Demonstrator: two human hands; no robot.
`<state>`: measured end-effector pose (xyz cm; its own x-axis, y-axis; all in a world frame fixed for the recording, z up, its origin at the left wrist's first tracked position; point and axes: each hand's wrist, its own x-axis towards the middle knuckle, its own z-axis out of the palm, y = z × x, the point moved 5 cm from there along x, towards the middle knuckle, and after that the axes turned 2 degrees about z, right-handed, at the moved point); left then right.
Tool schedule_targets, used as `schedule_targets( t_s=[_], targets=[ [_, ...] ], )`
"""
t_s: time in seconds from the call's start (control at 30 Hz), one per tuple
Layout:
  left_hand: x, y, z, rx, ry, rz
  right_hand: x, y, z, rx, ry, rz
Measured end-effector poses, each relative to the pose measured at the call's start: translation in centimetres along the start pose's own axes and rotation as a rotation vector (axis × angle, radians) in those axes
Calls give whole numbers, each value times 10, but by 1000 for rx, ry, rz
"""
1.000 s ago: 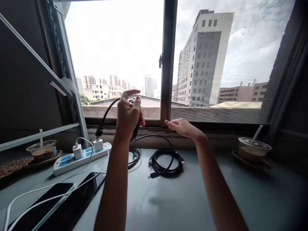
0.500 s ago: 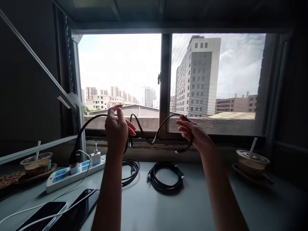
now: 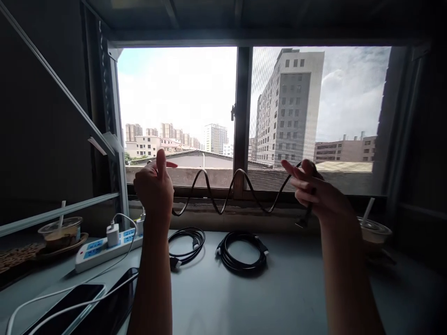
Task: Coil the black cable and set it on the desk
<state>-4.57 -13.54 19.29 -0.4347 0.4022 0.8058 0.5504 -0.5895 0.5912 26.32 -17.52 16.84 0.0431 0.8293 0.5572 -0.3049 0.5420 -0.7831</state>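
Observation:
A thin black cable (image 3: 220, 212) hangs in loose waves in the air between my two hands, above the table. My left hand (image 3: 155, 184) is closed around its left part, thumb up, and the back of the hand hides the grip. On the other side my right hand (image 3: 312, 186) pinches the cable, some fingers stretched to the left. One dark connector end of the cable hangs just below the right hand. Beneath the cable lie two coiled black cables: a looser one (image 3: 201, 246) by my left forearm and a neat round one (image 3: 240, 267) with pale-tipped plugs.
A white power strip (image 3: 94, 263) with chargers stands at the left. Two phones (image 3: 77, 298) lie under white charging cords. Lidded drink cups stand on the left (image 3: 64, 235) and right (image 3: 375, 228). A window (image 3: 240, 116) and a metal frame stand behind.
My hands have moved apart, left hand leftward and right hand rightward, stretching the cable wider. The cable's end by the power strip no longer shows there.

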Motion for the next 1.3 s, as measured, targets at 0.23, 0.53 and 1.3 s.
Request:
schedule_targets(
  t_s=[0.23,0.53,1.3],
  targets=[
    [-5,16,6,-570,-47,-177,4,11,18,-265,148,126],
    [-19,40,23,-729,-192,-216,5,54,80,-187,-264,332],
    [-41,66,28,-773,-309,-33,-2,64,117,395,-386,459]
  ],
)
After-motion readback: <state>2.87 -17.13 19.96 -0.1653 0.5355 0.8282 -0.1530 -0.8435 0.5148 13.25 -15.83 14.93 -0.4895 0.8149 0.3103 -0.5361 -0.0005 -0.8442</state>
